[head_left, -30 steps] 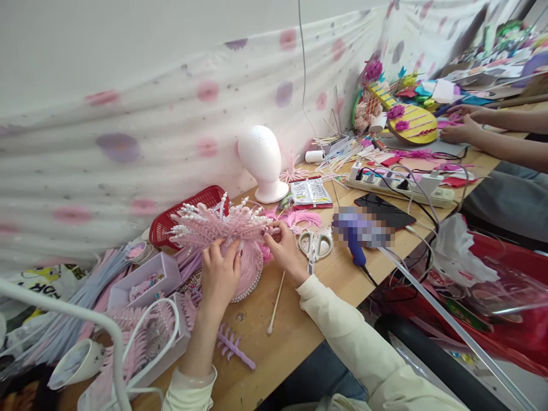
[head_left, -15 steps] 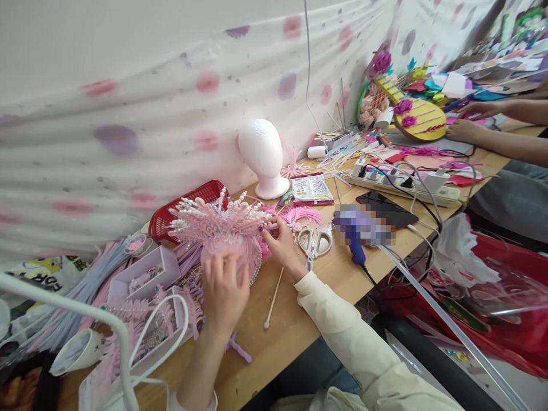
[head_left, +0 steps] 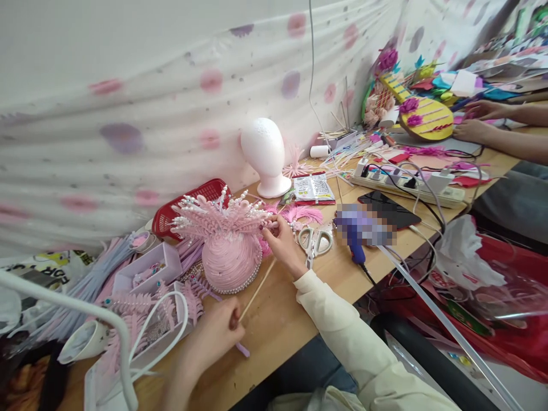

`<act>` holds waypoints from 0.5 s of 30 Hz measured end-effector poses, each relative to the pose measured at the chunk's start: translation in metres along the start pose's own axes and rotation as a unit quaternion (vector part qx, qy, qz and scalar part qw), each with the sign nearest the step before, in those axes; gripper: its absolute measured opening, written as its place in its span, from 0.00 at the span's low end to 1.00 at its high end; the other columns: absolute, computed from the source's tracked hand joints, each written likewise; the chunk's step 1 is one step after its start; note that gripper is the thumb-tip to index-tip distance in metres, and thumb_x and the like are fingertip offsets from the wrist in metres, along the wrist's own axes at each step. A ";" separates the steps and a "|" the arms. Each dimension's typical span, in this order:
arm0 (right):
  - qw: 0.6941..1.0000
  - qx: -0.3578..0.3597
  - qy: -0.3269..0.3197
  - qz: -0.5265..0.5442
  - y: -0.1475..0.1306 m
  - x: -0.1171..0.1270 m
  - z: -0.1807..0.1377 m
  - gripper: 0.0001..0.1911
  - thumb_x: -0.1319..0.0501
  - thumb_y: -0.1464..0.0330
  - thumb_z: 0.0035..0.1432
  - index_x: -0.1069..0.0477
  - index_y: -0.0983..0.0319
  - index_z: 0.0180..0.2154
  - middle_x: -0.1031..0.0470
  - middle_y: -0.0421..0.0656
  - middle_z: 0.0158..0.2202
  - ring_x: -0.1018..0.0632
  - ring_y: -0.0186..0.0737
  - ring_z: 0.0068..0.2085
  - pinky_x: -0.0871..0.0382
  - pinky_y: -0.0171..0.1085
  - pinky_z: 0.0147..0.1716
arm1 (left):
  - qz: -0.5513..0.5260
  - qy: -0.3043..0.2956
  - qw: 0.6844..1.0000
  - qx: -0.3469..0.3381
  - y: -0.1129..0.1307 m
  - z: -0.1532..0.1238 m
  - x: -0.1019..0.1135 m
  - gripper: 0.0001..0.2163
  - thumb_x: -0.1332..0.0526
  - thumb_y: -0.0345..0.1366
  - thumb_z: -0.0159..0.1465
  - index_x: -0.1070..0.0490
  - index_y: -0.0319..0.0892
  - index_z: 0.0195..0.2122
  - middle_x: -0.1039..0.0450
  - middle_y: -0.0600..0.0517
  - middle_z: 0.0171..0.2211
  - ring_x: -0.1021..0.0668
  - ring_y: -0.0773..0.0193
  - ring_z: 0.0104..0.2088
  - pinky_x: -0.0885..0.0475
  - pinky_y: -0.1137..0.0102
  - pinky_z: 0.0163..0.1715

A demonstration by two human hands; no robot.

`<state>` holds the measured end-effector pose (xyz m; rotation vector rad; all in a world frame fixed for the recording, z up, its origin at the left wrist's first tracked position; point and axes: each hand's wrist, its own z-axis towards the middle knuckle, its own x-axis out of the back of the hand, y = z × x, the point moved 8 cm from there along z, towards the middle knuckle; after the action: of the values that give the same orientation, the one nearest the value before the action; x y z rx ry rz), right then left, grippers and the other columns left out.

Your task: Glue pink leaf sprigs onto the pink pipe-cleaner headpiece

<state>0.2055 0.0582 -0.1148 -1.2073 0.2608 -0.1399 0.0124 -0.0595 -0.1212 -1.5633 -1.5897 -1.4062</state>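
**Pink headpiece held at the rim, stick pinched in the other hand**

I see my right hand [head_left: 285,242] at the right edge of the pink dome-shaped headpiece with pearl-tipped feathery sprays [head_left: 226,240], fingertips pinched on one of the sprays near its beaded tips. The headpiece sits on the light wooden tabletop [head_left: 295,325], just in front of the red plastic mesh basket [head_left: 184,208] and left of the white-handled scissors [head_left: 314,242].

My left hand [head_left: 214,337] is lower down, near the table's front edge, fingers clenched around the near end of a thin pale wooden stick [head_left: 257,290]. The stick slants up and to the right, its far end coming close to the headpiece's pearl-trimmed base; I cannot tell whether it touches.

Left of that hand lies an open white box of pink feathery pieces [head_left: 149,325], with a loose pink comb-like sprig [head_left: 242,348] partly under the hand. A white foam mannequin head [head_left: 265,154] stands behind, against the spotted curtain. Further right sit a white power strip [head_left: 406,185] and a black phone [head_left: 389,208]. Another person's hands [head_left: 475,123] work at the far right end, well apart from mine.
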 end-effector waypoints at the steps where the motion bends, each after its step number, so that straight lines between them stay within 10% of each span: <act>1: 1.000 0.001 -0.006 0.000 -0.001 0.000 0.001 0.06 0.42 0.66 0.53 0.36 0.57 0.35 0.30 0.37 0.29 0.26 0.39 0.31 0.33 0.36 0.31 | -0.021 -0.008 1.000 -0.002 -0.010 -0.006 0.004 0.04 0.45 0.27 0.55 0.36 0.44 0.27 0.29 0.55 0.26 0.25 0.62 0.29 0.35 0.70 0.31; 8: 0.999 0.012 -0.033 -0.013 -0.004 0.000 0.003 0.06 0.42 0.67 0.52 0.35 0.57 0.35 0.29 0.37 0.30 0.25 0.38 0.31 0.33 0.36 0.32 | -0.168 0.204 0.958 -0.109 0.003 -0.002 0.069 0.06 0.44 0.38 0.61 0.30 0.45 0.34 0.24 0.52 0.32 0.21 0.59 0.35 0.27 0.67 0.38; 15: 0.999 0.026 -0.034 -0.031 -0.008 0.000 0.000 0.05 0.42 0.67 0.53 0.35 0.57 0.35 0.28 0.38 0.30 0.25 0.39 0.31 0.33 0.37 0.32 | -0.237 0.534 0.797 -0.151 0.009 0.047 0.118 0.09 0.41 0.41 0.62 0.32 0.42 0.40 0.24 0.46 0.39 0.21 0.57 0.43 0.27 0.61 0.49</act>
<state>0.2058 0.0555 -0.1069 -1.1677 0.1591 -0.1586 0.0098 0.0293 -0.0299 -0.2154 -1.0336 -2.2951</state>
